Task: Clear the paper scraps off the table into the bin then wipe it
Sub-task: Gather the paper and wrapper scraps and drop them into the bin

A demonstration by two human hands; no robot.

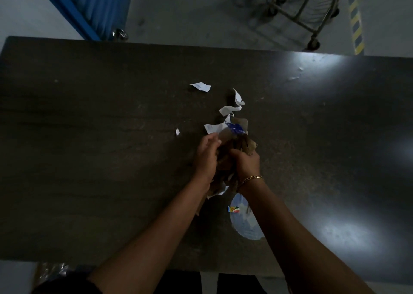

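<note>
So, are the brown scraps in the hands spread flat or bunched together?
Bunched together. Both hands, left and right, press the brown scraps into one crumpled clump above the table.

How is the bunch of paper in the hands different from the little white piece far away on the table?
The bunch of scraps is mostly brown, crumpled and held between the left hand and right hand; the white scrap is single, flatter and lies untouched on the table. Both are torn paper.

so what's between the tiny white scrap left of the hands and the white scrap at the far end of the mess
In the head view, only bare dark tabletop lies between the tiny white paper scrap and the far white rectangular scrap.
</note>
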